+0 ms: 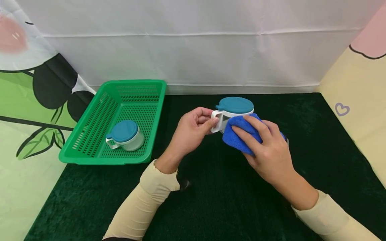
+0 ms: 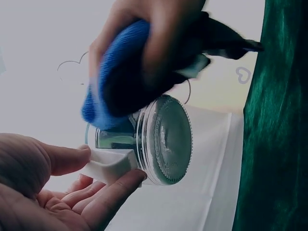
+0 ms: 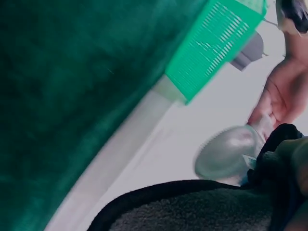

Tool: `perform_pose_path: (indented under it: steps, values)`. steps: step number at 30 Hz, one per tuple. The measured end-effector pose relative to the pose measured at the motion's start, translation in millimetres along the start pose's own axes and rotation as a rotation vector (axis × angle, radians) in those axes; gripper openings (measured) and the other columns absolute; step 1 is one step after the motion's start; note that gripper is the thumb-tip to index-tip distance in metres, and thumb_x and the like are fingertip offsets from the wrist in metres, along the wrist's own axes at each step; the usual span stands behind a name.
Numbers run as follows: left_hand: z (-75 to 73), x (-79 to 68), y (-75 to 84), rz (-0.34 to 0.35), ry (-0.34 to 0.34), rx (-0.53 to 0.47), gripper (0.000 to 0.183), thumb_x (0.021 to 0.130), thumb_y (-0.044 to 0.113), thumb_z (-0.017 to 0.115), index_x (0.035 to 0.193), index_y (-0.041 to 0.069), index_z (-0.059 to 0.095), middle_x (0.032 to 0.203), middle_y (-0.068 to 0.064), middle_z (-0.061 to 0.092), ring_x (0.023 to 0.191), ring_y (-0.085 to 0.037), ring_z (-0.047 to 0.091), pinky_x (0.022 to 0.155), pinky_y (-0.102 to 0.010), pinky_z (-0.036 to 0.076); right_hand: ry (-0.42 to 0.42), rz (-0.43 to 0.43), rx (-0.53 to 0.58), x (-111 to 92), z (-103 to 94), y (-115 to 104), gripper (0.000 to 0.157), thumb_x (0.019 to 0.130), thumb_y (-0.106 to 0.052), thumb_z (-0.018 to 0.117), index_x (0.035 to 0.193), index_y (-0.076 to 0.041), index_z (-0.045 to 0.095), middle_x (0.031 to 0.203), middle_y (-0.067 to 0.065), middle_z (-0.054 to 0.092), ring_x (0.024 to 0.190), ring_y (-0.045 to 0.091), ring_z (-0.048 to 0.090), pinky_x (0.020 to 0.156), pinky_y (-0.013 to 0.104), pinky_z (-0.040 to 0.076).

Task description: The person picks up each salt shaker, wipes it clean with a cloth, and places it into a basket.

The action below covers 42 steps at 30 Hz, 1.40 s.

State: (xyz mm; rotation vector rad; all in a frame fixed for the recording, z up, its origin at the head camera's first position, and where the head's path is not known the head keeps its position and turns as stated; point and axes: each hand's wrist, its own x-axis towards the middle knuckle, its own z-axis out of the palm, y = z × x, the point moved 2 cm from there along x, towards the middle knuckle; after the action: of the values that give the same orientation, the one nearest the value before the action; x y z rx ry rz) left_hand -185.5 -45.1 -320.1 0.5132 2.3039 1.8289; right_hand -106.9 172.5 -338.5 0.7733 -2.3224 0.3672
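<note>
My left hand (image 1: 190, 131) pinches the white handle (image 2: 113, 166) of a glass jar with a blue-teal lid (image 1: 236, 104). The jar is held up off the table, and its round ridged base (image 2: 172, 139) faces the left wrist camera. In my right hand (image 1: 269, 154) is a blue cloth (image 1: 241, 134), gripped under curled fingers and laid against the jar's side. Cloth and fingers hide much of the glass in the head view. From the right wrist the jar (image 3: 224, 153) shows beyond dark folds of the cloth.
A green plastic basket (image 1: 150, 159) with slotted walls stands on the left. Inside it sits a second lidded jar (image 1: 125, 134), its white handle pointing left. Dark green fabric (image 1: 211, 201) covers the table. White cloth (image 1: 196, 60) hangs behind, with printed drapes at both sides.
</note>
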Motion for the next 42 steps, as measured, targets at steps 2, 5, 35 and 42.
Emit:
perform_pose_path:
  steps: [2, 5, 35, 42]
  values:
    - [2.5, 0.2, 0.1, 0.001, -0.009, 0.014, 0.02, 0.105, 0.016, 0.064, 0.12, 0.004, 0.064, 0.114, -0.007, 0.075, 0.1, -0.017, 0.072, 0.083, -0.03, 0.061, 0.023, 0.017, -0.002, 7, -5.5, 1, 0.049, 0.097, -0.031, 0.068, 0.143, -0.018, 0.061, 0.154, 0.019, 0.042, 0.123, 0.051, 0.048, 0.097, 0.069, 0.046]
    - [4.5, 0.5, 0.5, 0.003, -0.011, 0.023, 0.02, 0.105, 0.017, 0.064, 0.12, 0.004, 0.064, 0.113, -0.006, 0.075, 0.099, -0.016, 0.072, 0.082, -0.029, 0.061, 0.022, 0.023, -0.023, 15, -11.1, 1, 0.053, 0.093, -0.028, 0.075, 0.143, -0.018, 0.061, 0.154, 0.019, 0.042, 0.122, 0.051, 0.048, 0.096, 0.07, 0.047]
    - [0.0, -0.4, -2.7, 0.019, 0.032, 0.027, 0.02, 0.106, 0.016, 0.061, 0.12, 0.003, 0.063, 0.111, -0.008, 0.075, 0.096, -0.019, 0.073, 0.084, -0.03, 0.061, -0.084, -0.014, 0.01, -4, -0.6, -4, 0.055, 0.087, -0.027, 0.081, 0.139, -0.02, 0.064, 0.153, 0.016, 0.047, 0.118, 0.05, 0.052, 0.092, 0.067, 0.05]
    - [0.2, -0.7, -3.1, 0.052, -0.03, 0.014, 0.016, 0.108, 0.013, 0.056, 0.12, 0.003, 0.06, 0.114, -0.008, 0.074, 0.102, -0.02, 0.07, 0.089, -0.03, 0.059, 0.169, 0.212, 0.333, -4, -8.6, 11, 0.036, 0.094, -0.021, 0.07, 0.129, -0.012, 0.069, 0.149, 0.015, 0.049, 0.136, 0.038, 0.044, 0.107, 0.06, 0.042]
